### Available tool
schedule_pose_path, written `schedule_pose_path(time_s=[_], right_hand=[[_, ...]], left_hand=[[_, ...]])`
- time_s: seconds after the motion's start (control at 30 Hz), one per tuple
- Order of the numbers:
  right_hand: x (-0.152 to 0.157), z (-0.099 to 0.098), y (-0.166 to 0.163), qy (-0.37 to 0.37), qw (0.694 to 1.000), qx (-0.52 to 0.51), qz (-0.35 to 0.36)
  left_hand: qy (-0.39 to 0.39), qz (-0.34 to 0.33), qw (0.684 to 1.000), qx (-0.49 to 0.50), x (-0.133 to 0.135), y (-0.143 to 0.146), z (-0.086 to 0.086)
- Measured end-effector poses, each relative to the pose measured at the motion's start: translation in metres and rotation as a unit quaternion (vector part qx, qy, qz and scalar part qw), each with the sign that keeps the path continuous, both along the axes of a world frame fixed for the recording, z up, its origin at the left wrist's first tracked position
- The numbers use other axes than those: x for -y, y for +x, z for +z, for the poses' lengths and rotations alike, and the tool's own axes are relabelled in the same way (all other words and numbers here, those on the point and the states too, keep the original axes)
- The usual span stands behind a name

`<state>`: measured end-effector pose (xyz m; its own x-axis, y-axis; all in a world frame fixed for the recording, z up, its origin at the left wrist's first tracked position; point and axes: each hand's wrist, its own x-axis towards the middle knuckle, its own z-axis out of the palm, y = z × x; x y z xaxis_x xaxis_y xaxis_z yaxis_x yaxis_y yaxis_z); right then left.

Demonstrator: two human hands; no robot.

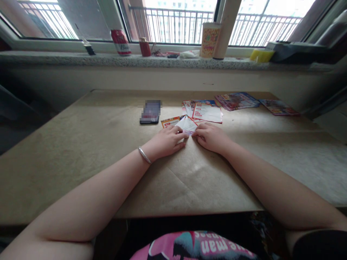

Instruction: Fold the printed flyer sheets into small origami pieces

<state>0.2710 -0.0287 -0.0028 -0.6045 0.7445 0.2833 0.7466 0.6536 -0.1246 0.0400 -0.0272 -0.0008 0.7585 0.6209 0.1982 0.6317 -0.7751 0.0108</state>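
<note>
A folded piece of printed paper (186,125), white with red and orange print, lies on the brown table (81,144) in the middle. My left hand (166,141), with a silver bangle at the wrist, presses on its near left edge with fingers curled. My right hand (211,137) pinches the paper's near right edge, fingers closed. The fingertips of both hands nearly meet over the paper.
A dark phone (150,112) lies just left of the paper. More printed leaflets (207,112) and booklets (237,101) lie behind and to the right. The windowsill (54,59) holds a red can (120,42), a paper cup (210,39) and small items.
</note>
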Motion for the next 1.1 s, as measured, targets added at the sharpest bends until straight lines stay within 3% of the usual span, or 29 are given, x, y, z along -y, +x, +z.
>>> schedule_pose_path(time_s=[0.17,0.37,0.83,1.1], right_hand=[[-0.001,-0.001,0.0,-0.002,1.0,-0.012,-0.002],[-0.001,0.0,0.001,-0.002,1.0,-0.022,0.002],[-0.002,-0.002,0.003,-0.007,1.0,-0.021,0.007],[-0.004,-0.004,0.005,-0.001,1.0,-0.023,0.014]], left_hand=[[-0.01,-0.009,1.0,0.025,-0.004,-0.004,0.004],[0.025,-0.003,1.0,-0.014,-0.007,-0.012,0.014],[0.012,0.038,0.996,-0.078,-0.004,-0.032,0.026],[0.009,0.053,0.997,-0.053,-0.003,-0.032,0.024]])
